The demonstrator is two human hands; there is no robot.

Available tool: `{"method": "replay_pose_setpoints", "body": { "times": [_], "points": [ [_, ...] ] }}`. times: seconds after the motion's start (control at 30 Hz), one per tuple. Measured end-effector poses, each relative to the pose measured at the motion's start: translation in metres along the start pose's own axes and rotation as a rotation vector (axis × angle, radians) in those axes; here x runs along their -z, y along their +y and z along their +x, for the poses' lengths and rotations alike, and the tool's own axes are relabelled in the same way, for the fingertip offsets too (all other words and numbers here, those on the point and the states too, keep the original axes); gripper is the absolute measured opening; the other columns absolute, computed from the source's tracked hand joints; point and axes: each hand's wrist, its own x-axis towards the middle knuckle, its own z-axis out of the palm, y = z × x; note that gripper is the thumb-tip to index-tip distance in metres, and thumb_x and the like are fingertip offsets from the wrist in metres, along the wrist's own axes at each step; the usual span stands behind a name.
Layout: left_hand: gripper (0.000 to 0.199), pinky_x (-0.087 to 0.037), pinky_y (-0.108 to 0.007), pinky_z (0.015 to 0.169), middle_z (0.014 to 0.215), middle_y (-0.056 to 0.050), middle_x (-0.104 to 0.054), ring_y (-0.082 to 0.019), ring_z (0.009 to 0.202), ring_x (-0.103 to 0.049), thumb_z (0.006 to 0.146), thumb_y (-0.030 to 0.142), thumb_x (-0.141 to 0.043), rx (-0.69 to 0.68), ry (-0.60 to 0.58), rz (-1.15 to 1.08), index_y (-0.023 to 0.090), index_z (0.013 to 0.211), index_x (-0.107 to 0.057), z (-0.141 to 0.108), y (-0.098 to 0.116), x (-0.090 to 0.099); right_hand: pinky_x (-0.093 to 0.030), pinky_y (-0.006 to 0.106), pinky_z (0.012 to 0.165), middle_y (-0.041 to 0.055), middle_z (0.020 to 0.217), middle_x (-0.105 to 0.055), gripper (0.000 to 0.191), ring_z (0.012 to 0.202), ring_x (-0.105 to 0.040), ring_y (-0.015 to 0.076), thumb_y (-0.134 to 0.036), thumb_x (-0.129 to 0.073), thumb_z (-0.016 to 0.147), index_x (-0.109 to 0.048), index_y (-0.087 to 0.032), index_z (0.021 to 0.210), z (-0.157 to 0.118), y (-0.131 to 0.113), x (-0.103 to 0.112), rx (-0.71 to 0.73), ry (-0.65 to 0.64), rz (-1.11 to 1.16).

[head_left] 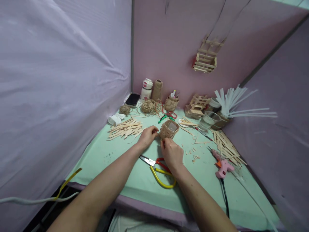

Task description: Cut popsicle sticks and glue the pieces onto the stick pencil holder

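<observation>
A small round cup covered in brown woven material [169,130] stands near the middle of the green-covered table. My left hand [148,137] is at its left side, thumb and forefinger pinched together. Close against the cup's front lower edge, my right hand [172,153] has its fingers curled together. Whatever lies between the fingertips of either hand is too small to make out. Scissors with red and yellow handles [162,172] lie just below, partly behind my right hand.
A pink glue gun [224,167] with a black cord lies at the right. Wooden sticks are piled left [126,128] and right [227,146]. Green-handled pliers [166,117], twine [149,106], a white bottle [146,90] and a clear plastic cup [209,120] stand or lie behind.
</observation>
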Motion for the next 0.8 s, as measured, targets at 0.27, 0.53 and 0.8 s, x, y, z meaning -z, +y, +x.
{"method": "replay_pose_setpoints", "body": {
  "times": [0.27,0.53,0.8],
  "points": [
    [0.031,-0.045,-0.026,0.071,0.077,0.0,-0.067,-0.016,0.074,-0.06,0.071,0.016,-0.057,-0.028,-0.123,-0.037,0.017,0.1,-0.066,0.012,-0.009,-0.001,-0.015,0.029,0.05,0.0042,0.092,-0.062,0.013,0.074,-0.054,0.0152,-0.023,-0.049,0.093,-0.06,-0.019,0.088,-0.002,0.01,0.0,0.002,0.115,0.053],
    [0.048,-0.04,-0.023,0.06,0.07,0.004,-0.058,-0.013,0.065,-0.053,0.061,0.018,-0.064,-0.097,-0.399,-0.066,0.016,0.109,-0.064,0.037,-0.008,0.01,-0.036,0.028,0.066,0.008,0.094,-0.056,0.011,0.089,-0.051,0.0213,-0.021,-0.051,0.09,-0.061,-0.018,0.085,0.001,0.023,-0.009,0.085,0.238,0.137],
    [0.05,-0.036,-0.022,0.056,0.063,0.006,-0.049,-0.011,0.058,-0.045,0.057,0.024,-0.07,-0.101,-0.624,-0.112,0.012,0.105,-0.062,0.052,-0.001,0.01,-0.042,0.033,0.073,0.0094,0.093,-0.055,0.014,0.086,-0.049,0.0229,-0.021,-0.047,0.09,-0.061,-0.018,0.086,0.005,0.032,-0.009,0.128,0.253,0.202]
  ]
}}
